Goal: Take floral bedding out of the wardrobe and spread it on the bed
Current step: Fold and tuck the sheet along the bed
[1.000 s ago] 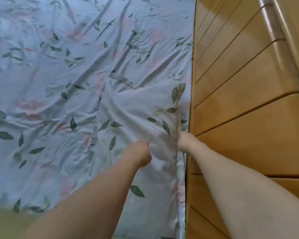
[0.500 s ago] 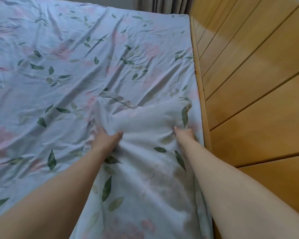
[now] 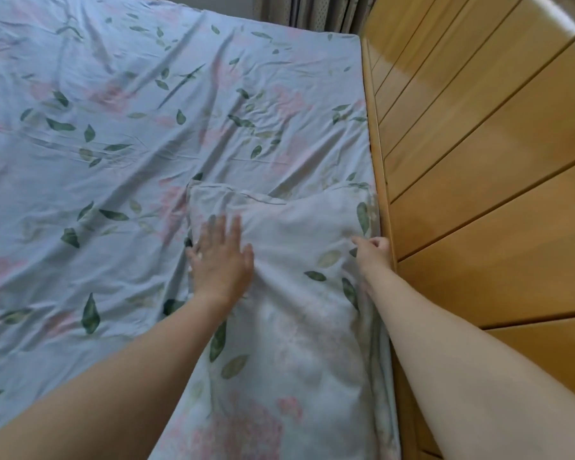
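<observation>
The floral bedding [image 3: 120, 154], pale blue with green leaves and pink flowers, lies wrinkled across the bed. A folded-over flap [image 3: 289, 234] of it, showing its paler underside, lies near the right edge. My left hand [image 3: 221, 260] rests flat on the flap's left part with fingers spread, slightly blurred. My right hand [image 3: 372, 254] pinches the flap's right edge beside the wooden board.
A tall slatted wooden headboard [image 3: 478, 180] runs along the bed's right side, tight against the mattress. Patterned curtains [image 3: 316, 11] hang beyond the bed's far corner.
My left hand let go of the bunched cloth and now lies open and flat on it. The view tilted up, showing the far corner and curtains. My right hand stays at the flap's edge.
</observation>
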The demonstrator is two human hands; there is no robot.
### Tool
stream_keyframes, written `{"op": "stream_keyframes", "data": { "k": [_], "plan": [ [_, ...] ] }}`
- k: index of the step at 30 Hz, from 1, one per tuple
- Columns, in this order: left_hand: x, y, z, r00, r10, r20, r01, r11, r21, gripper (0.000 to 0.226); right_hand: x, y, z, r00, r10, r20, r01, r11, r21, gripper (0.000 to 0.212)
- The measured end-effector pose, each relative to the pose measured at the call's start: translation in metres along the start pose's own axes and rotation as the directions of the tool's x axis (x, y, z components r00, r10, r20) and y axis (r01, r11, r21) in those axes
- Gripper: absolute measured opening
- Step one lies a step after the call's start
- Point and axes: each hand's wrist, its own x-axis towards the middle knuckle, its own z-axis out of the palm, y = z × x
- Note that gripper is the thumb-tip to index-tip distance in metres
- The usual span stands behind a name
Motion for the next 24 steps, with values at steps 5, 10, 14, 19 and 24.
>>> {"op": "stream_keyframes", "data": {
  "k": [5, 10, 14, 19, 24],
  "plan": [
    [-0.058, -0.013, 0.039, 0.881, 0.299, 0.366, -0.379, 0.910, 0.169, 0.059, 0.007, 0.050, -0.002, 0.953, 0.300, 0.028, -0.301, 0.950, 0.084, 0.050],
    [-0.065, -0.015, 0.044, 0.931, 0.210, 0.297, -0.283, 0.931, 0.230, 0.061, 0.007, 0.050, -0.021, 0.943, 0.323, 0.083, -0.320, 0.946, -0.053, 0.034],
    [-0.098, -0.012, 0.037, 0.905, 0.393, 0.162, -0.419, 0.888, 0.191, 0.064, -0.020, 0.040, -0.043, 0.934, -0.330, -0.135, 0.171, 0.748, -0.641, 0.031],
    [-0.168, -0.054, 0.030, 0.872, 0.352, 0.338, -0.446, 0.857, 0.258, 0.066, -0.092, 0.072, -0.039, 0.712, -0.611, 0.347, 0.580, 0.233, -0.780, 0.059],
    [-0.218, -0.057, -0.029, 0.909, -0.038, 0.415, -0.126, 0.924, 0.360, 0.069, -0.207, 0.120, -0.064, 0.815, 0.012, 0.579, 0.570, 0.164, -0.805, 0.066]
  ]
}}
